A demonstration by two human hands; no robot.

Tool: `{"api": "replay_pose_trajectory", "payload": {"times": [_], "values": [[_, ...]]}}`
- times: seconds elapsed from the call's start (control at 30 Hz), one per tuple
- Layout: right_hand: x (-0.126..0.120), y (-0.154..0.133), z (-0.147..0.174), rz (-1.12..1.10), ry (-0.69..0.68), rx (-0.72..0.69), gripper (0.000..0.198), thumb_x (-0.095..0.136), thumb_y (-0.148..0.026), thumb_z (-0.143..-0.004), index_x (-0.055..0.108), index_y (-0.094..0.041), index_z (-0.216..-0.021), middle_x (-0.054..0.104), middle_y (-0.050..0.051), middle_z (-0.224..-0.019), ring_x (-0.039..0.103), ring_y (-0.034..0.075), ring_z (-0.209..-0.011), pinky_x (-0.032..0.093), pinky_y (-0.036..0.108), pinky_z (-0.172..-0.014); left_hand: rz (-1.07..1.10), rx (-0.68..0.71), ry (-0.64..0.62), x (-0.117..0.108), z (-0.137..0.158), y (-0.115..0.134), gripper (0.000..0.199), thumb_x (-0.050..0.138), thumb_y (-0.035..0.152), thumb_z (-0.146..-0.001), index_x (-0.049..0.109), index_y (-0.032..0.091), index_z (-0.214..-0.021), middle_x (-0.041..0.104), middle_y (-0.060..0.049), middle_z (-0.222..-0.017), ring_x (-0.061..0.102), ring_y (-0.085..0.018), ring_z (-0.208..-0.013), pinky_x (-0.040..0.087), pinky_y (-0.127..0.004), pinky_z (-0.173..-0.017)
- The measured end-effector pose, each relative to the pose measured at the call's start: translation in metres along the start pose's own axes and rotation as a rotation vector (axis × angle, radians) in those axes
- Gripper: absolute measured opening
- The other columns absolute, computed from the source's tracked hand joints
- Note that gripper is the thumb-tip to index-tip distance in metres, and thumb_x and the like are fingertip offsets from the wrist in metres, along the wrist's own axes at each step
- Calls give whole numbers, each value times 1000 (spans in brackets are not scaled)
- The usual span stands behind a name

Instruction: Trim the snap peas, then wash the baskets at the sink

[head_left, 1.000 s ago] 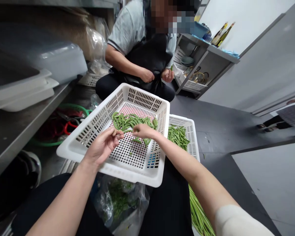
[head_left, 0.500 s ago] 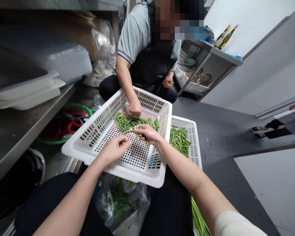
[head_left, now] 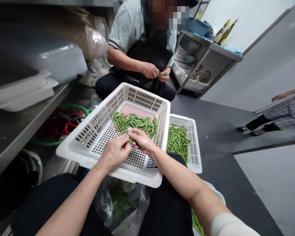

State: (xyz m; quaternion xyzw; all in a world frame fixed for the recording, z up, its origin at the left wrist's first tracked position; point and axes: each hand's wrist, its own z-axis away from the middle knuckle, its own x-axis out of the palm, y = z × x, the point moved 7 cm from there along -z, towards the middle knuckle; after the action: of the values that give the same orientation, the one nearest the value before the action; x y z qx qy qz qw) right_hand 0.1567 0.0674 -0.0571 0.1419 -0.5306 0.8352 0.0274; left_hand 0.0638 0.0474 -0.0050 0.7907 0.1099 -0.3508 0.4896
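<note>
Seemingly, a green pod (head_left: 131, 141) is pinched by the right hand (head_left: 142, 140), while the left hand (head_left: 114, 151) is curled beside it, its grip impossible to tell. Handling looks only partway through: below them a loose heap of pods (head_left: 135, 123) is left in the near basket (head_left: 108, 171), and another heap (head_left: 178, 141) is held in the second basket (head_left: 194, 146), whether finished cannot be told. Two baskets and two heaps are counted, single pods being too overlapped; beyond, one co-worker (head_left: 132, 29) is seen holding greenery, and two bottles (head_left: 226, 34) are stood on the tabletop (head_left: 226, 55).
</note>
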Motion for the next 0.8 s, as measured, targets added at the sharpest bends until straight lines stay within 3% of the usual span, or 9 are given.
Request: {"api": "replay_pose_trajectory", "payload": {"times": [0.13,0.3,0.37,0.47,0.53,0.7,0.8], "values": [[2,-10,6,143,-94,-43,36,73,-40,-67,53,-17,-88,38,-12,-47,32,3,-37,22,15,-35,70,-32,11,-9,-2,-2,20,37,24,-74,47,18,-58,50,-1,-62,46,-14,-60,32,-27,-60],[-1,-19,12,87,-261,6,41,74,-41,-65,54,-15,-91,48,-9,-55,32,1,-37,18,14,-34,443,-412,204,-33,0,-35,16,43,29,-67,46,18,-55,41,2,-54,38,-13,-54,30,-25,-53],[0,-19,14,84,-296,29,44,75,-43,-65,52,-16,-91,51,-8,-57,31,1,-37,18,14,-34,555,-501,162,-29,1,-40,17,45,31,-66,44,18,-54,37,2,-52,33,-12,-49,25,-25,-48],[5,-19,17,161,-320,30,46,76,-47,-63,48,-19,-86,51,-9,-57,32,2,-37,20,15,-36,624,-515,-10,-10,0,-35,30,47,44,-72,45,18,-56,36,2,-52,30,-11,-48,22,-25,-46],[11,-24,20,288,-311,-36,44,74,-49,-65,48,-19,-84,49,-8,-58,35,4,-41,25,17,-39,618,-474,-46,-4,-2,-32,38,48,52,-73,46,18,-57,35,3,-52,29,-11,-49,22,-25,-47],[23,-57,29,837,-222,-434,36,72,-43,-72,48,-17,-67,48,-4,-61,43,8,-58,33,22,-56,665,-427,-46,-1,-4,-29,41,52,54,-72,47,16,-57,38,1,-55,32,-11,-54,23,-23,-48],[28,-64,33,866,-323,-490,31,61,-43,-83,49,-17,-70,50,-3,-61,46,9,-58,35,23,-58,883,-518,-44,1,-3,-29,46,62,57,-66,44,16,-56,35,3,-53,26,-8,-49,18,-20,-44]]}}
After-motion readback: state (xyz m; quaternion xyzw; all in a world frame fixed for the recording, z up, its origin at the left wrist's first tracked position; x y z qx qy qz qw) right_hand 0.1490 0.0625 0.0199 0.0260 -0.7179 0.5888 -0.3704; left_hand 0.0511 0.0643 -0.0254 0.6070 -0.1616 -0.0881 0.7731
